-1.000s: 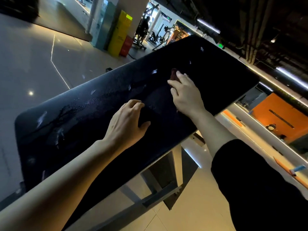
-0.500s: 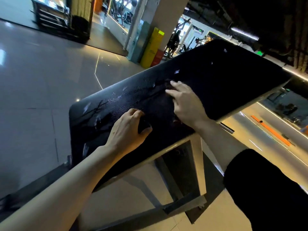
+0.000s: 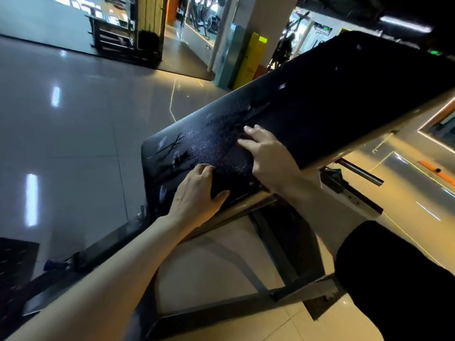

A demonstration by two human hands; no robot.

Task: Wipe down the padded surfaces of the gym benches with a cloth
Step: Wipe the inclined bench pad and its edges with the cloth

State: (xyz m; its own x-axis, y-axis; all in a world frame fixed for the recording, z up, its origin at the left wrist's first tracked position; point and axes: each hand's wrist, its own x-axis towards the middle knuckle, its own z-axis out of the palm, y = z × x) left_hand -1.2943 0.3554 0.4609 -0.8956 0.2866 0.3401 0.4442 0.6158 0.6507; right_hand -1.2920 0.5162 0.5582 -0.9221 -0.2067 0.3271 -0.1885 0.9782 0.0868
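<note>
A black padded bench (image 3: 332, 99) slants from the lower left to the upper right, with scuffs and wet streaks near its left end. A dark cloth (image 3: 226, 168) lies on the pad between my hands and is hard to tell from the black vinyl. My left hand (image 3: 197, 193) has its fingers curled and its thumb out, gripping the near edge of the cloth. My right hand (image 3: 268, 156) lies on the pad just right of it with fingers spread, pressing on the cloth's far side.
The bench's metal frame (image 3: 270, 267) stands on glossy floor tiles below my arms. A metal peg (image 3: 359, 172) juts out at the right. Behind are a pillar (image 3: 258, 16), a yellow sign (image 3: 248, 62), a weight rack (image 3: 110, 33) and a distant person (image 3: 283, 50).
Both hands have slid along the pad toward its left end, keeping about the same spacing. The right hand's fingers are spread wider. The camera view has turned left.
</note>
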